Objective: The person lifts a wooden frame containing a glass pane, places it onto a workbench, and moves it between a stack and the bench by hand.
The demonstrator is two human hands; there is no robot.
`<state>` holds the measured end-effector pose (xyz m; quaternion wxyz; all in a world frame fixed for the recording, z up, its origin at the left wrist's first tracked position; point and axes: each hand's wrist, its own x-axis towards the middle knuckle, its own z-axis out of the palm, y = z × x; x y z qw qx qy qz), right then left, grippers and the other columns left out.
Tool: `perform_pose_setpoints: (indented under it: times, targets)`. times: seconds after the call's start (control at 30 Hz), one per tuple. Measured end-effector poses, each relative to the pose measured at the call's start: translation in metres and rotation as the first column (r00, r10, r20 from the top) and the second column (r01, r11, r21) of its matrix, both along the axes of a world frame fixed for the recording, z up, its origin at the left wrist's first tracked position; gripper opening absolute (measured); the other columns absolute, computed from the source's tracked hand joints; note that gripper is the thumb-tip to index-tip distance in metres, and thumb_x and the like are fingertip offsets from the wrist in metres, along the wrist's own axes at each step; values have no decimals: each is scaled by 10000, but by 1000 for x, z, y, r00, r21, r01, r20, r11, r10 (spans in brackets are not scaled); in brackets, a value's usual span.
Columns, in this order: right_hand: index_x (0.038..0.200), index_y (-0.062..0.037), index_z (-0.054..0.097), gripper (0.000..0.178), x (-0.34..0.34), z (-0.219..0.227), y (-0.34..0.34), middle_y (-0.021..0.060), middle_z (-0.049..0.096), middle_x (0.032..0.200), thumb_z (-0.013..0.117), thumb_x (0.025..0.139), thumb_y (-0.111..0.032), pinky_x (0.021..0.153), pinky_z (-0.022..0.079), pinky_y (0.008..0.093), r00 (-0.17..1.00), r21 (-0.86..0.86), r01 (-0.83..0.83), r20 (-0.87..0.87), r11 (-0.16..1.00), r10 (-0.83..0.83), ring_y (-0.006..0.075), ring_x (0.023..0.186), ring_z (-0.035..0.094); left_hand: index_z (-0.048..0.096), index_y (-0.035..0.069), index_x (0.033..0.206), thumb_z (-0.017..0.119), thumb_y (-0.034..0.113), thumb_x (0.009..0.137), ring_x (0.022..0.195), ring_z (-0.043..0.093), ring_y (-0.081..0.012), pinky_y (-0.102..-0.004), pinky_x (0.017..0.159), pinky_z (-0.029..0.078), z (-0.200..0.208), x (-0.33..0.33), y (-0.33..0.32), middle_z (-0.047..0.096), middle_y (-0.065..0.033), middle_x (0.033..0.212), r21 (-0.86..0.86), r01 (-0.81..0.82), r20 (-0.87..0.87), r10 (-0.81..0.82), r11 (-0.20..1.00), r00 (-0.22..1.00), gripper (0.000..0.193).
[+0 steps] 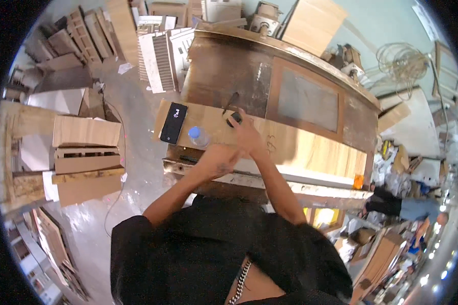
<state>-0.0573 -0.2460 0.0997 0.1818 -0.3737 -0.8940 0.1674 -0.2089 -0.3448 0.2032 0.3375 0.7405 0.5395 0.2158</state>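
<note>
My right hand [248, 133] reaches over a wooden board [285, 145], its fingers closed around a small black rounded object [234, 119] whose kind I cannot make out. Just beyond it lies a thin dark tool [231, 102]. Below and to the left, my left hand [222, 159] is curled near my right wrist at the board's near edge; whatever its fingers hold is hidden. Left of my hands, a clear bottle with a blue cap [194, 132] sits on the board. A black phone [173, 123] lies by the board's left end.
Under the board is a worn brown workbench [213, 66] with a framed panel [308, 100] on it. An orange object [359, 181] sits near the right end. Stacked wooden pieces [89, 152] stand at left. Another person [417, 209] is at far right.
</note>
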Motion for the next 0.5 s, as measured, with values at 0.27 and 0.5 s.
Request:
perform_pose_setpoints:
  times: [0.27,0.5]
  targets:
    - [1140,-75,543,383,4,-43,14,179,498,1174,579,759,-88,818,497,459,888,10,2,459,1000,-6,360,1029,542,623,23,1049,568,241,909,644,613,-290,-382,635,485,-26,10,-24,641,-162,749,-141,-240,351,275,960,895,264]
    - [1079,33,578,454,34,2,-36,112,625,977,688,832,-332,704,488,343,906,-939,-81,-210,335,-369,203,864,611,412,47,1334,680,248,809,1063,565,-358,-434,863,465,-28,2,-29,527,-204,1232,10,-198,54,198,980,979,622]
